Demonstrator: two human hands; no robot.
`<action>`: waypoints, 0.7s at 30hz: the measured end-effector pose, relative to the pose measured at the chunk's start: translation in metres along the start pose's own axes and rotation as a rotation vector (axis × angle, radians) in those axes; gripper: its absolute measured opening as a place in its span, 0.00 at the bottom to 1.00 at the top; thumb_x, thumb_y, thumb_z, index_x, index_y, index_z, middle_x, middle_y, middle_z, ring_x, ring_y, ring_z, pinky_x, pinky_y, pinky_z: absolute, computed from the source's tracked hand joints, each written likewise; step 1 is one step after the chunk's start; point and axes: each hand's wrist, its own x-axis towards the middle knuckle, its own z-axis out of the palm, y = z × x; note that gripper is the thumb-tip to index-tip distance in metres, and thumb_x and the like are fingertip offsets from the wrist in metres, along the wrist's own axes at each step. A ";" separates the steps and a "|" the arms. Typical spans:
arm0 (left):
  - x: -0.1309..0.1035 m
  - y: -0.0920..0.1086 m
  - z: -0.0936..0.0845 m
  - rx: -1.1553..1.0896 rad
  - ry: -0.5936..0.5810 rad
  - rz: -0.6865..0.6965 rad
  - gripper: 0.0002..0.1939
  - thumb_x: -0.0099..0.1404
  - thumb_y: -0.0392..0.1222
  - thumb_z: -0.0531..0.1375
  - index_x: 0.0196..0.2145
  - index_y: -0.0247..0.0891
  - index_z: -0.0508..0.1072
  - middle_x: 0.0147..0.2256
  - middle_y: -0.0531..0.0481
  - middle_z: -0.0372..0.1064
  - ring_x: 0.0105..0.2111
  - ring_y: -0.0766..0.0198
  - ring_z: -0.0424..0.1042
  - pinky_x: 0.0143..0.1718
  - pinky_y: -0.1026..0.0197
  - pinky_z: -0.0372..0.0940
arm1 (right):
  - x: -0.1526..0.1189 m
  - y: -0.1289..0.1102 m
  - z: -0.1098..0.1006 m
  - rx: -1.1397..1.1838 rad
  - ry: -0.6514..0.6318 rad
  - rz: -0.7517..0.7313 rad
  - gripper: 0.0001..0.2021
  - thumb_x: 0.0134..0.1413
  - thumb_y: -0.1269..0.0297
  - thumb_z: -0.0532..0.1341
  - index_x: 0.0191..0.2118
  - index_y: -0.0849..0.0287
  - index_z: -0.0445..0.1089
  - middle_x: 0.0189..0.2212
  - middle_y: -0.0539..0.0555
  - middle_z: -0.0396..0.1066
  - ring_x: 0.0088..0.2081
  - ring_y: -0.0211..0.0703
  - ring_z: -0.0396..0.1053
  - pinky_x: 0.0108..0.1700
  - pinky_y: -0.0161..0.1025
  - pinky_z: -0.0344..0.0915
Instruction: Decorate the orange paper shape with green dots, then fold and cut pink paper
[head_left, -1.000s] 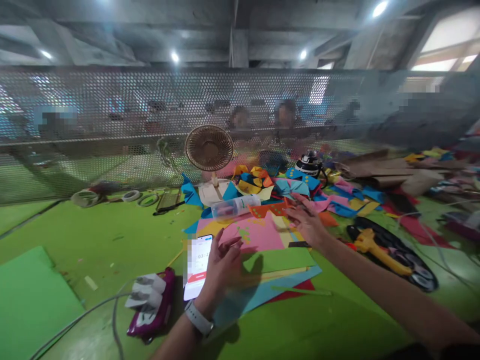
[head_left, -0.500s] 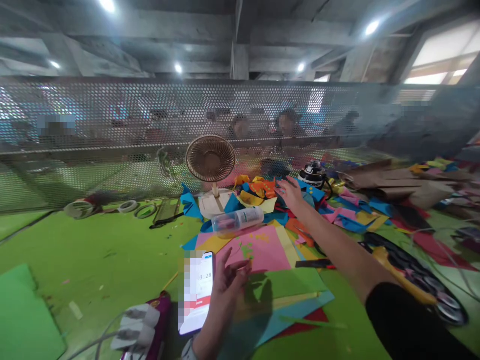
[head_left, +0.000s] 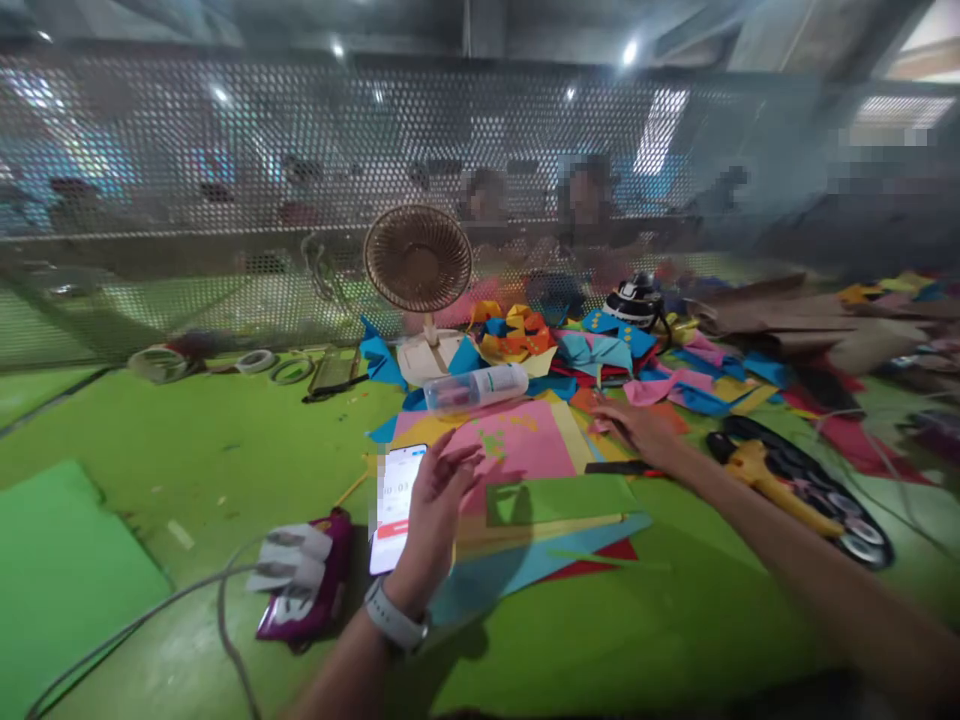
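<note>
My left hand (head_left: 444,490) hovers open, fingers spread, between the lit phone (head_left: 397,510) and the pink paper (head_left: 536,440). It holds nothing and partly covers the phone; a pale watch is on the wrist. Small green and yellow paper bits lie on the pink sheet. Green, yellow, blue and red sheets are layered below it, the green paper strip (head_left: 562,500) uppermost. My right hand (head_left: 637,425) is low over an orange-handled tool (head_left: 583,398) that looks like scissors, beside a black knife-like tool (head_left: 615,467). Its blurred fingertips hide whether it grips anything.
A clear bottle (head_left: 476,388) lies behind the sheets, before a small fan (head_left: 418,260). Colourful paper scraps (head_left: 517,335) pile at the back. A black tray (head_left: 810,490) with a yellow-handled tool sits right; a power strip (head_left: 311,580) with cables sits left. Perforated screen behind.
My right hand has come down and nearer, from the paper scrap pile to the orange-handled tool. My left hand stays open over the sheets. The view has tilted downward.
</note>
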 end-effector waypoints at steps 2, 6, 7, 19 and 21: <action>0.002 0.003 -0.001 -0.056 0.012 0.014 0.24 0.57 0.39 0.63 0.52 0.42 0.65 0.46 0.45 0.72 0.47 0.57 0.71 0.48 0.52 0.64 | -0.007 0.010 -0.007 -0.143 -0.055 -0.021 0.12 0.54 0.64 0.57 0.41 0.54 0.76 0.39 0.57 0.76 0.41 0.54 0.72 0.43 0.49 0.67; 0.007 0.008 -0.004 -0.143 0.020 0.020 0.21 0.56 0.37 0.64 0.48 0.41 0.67 0.45 0.45 0.72 0.46 0.58 0.72 0.49 0.52 0.63 | -0.011 0.025 -0.015 -0.351 -0.126 -0.062 0.16 0.53 0.70 0.54 0.42 0.53 0.76 0.40 0.56 0.75 0.39 0.50 0.72 0.40 0.45 0.67; 0.007 0.009 -0.005 -0.151 0.021 0.028 0.20 0.56 0.37 0.64 0.48 0.41 0.68 0.44 0.46 0.72 0.45 0.59 0.72 0.49 0.52 0.63 | -0.011 0.025 -0.016 -0.391 -0.129 -0.071 0.17 0.53 0.71 0.54 0.43 0.54 0.76 0.40 0.57 0.75 0.39 0.50 0.72 0.40 0.44 0.67; 0.010 0.027 -0.016 0.590 -0.146 0.282 0.20 0.61 0.46 0.60 0.50 0.40 0.69 0.48 0.42 0.69 0.50 0.53 0.68 0.52 0.49 0.61 | -0.046 -0.063 0.039 -0.393 -0.341 -0.386 0.21 0.62 0.54 0.53 0.58 0.56 0.65 0.54 0.57 0.68 0.55 0.50 0.64 0.56 0.48 0.62; 0.006 0.026 -0.020 0.991 -0.284 0.353 0.23 0.60 0.48 0.61 0.52 0.40 0.69 0.55 0.39 0.64 0.57 0.46 0.60 0.56 0.43 0.55 | -0.053 -0.069 0.046 -0.391 -0.444 -0.394 0.28 0.60 0.49 0.54 0.61 0.58 0.60 0.59 0.60 0.62 0.58 0.52 0.60 0.57 0.50 0.60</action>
